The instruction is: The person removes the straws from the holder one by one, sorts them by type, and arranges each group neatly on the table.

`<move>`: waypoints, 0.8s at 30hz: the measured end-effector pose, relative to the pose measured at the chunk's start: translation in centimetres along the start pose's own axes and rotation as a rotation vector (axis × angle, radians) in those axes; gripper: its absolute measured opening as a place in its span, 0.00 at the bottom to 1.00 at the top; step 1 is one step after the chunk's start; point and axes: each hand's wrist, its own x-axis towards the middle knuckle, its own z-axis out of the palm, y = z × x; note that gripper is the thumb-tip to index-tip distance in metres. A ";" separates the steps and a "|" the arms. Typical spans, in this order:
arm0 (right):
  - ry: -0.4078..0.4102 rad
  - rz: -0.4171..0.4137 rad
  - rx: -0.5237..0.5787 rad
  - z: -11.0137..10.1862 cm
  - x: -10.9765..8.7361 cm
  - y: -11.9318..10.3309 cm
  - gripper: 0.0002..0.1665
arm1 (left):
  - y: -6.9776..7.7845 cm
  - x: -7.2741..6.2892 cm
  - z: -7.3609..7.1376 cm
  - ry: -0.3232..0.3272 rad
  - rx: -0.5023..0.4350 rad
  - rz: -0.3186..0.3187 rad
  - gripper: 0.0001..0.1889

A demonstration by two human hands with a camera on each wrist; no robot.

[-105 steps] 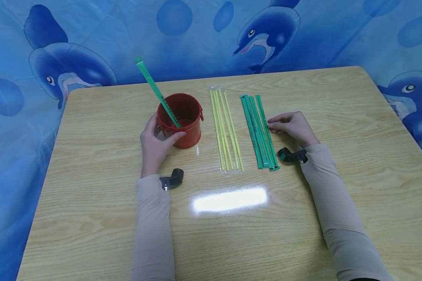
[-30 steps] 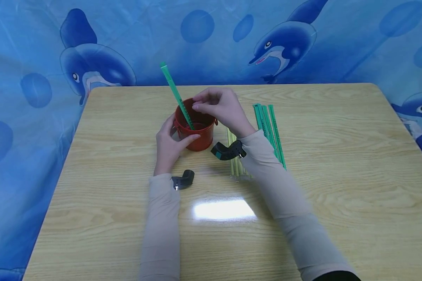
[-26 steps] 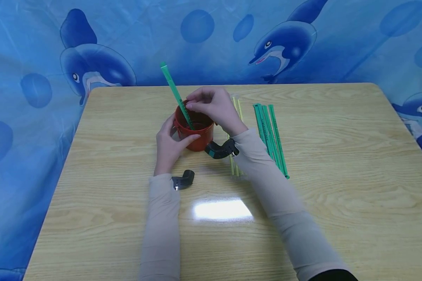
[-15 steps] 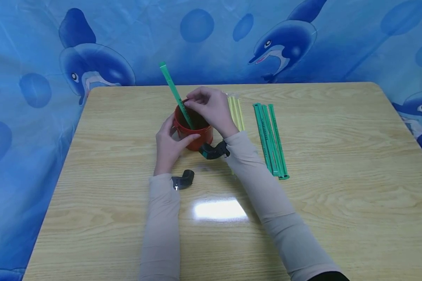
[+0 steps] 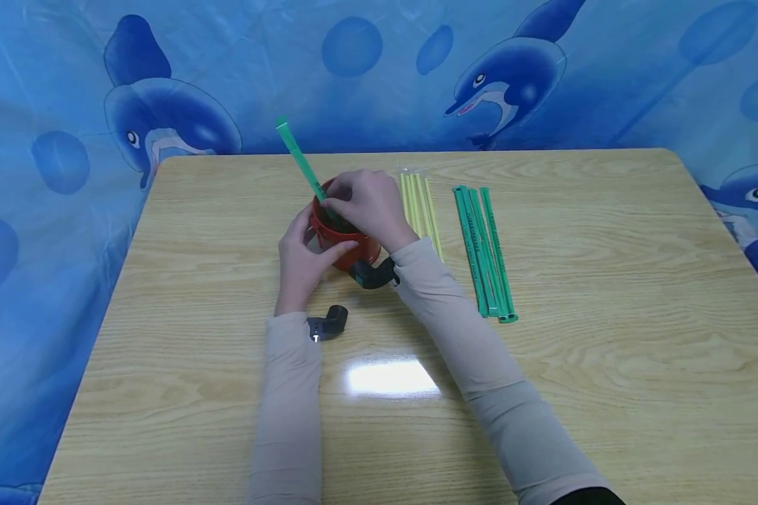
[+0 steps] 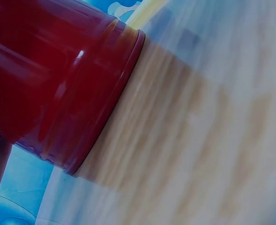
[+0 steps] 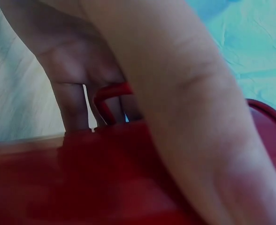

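My left hand [image 5: 300,259] holds a red metal bucket [image 5: 361,251] from the left, its thumb across the front. In the right wrist view this left thumb [image 7: 189,93] crosses the red wall beside a small side handle [image 7: 112,96], with other fingers behind. A long green wrapped straw [image 5: 299,158] with dark print leans leftward out of the bucket. My right hand [image 5: 369,203] is over the bucket mouth, thumb and forefinger pinching that straw near the rim. Its other fingers hide much of the opening. The left wrist view shows the bucket's lower wall [image 6: 77,84] and base edge.
Yellow straws [image 5: 420,210] in clear wrappers lie right of the bucket, partly behind the right forearm. Farther right lie several green wrapped straws [image 5: 484,252] side by side. The wooden table [image 5: 606,315] ends at a blue dolphin-print backdrop [image 5: 366,91].
My right hand has moved from the green straws on the table to the bucket, then left and down onto the standing straw, whose top has swung left. My left hand keeps its hold.
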 end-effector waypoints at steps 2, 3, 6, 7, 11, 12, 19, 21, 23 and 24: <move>-0.006 -0.009 -0.011 0.0 0.0 0.0 0.11 | 0.1 0.0 0.1 0.000 0.003 0.002 0.36; -0.010 -0.015 -0.011 0.0 -0.1 0.0 0.11 | 0.1 0.0 0.1 0.001 0.004 0.001 0.36; -0.012 -0.024 0.005 0.1 -0.1 0.1 0.11 | 0.1 0.0 0.1 0.005 0.008 -0.001 0.36; -0.009 -0.022 0.017 0.1 -0.1 0.1 0.11 | 0.2 -0.1 0.1 0.005 0.007 -0.002 0.36; 0.012 -0.015 0.088 0.1 -0.2 0.3 0.10 | 0.1 -0.1 0.0 0.002 0.004 0.004 0.36; 0.020 -0.013 0.114 0.1 -0.2 0.4 0.10 | 0.1 -0.1 0.0 0.001 0.002 0.006 0.36; 0.089 -0.012 0.466 -0.2 -0.9 0.7 0.09 | -0.1 0.0 -0.1 0.001 -0.010 0.011 0.37; 0.123 -0.023 0.557 -0.3 -1.3 0.9 0.09 | 0.0 0.1 0.0 0.002 -0.015 0.015 0.37; 0.166 -0.049 0.591 -0.4 -1.6 1.1 0.09 | -0.1 0.1 0.0 -0.001 -0.014 0.016 0.37; 0.187 -0.062 0.590 -0.4 -1.8 1.2 0.09 | -0.1 0.1 0.0 -0.001 -0.013 0.018 0.37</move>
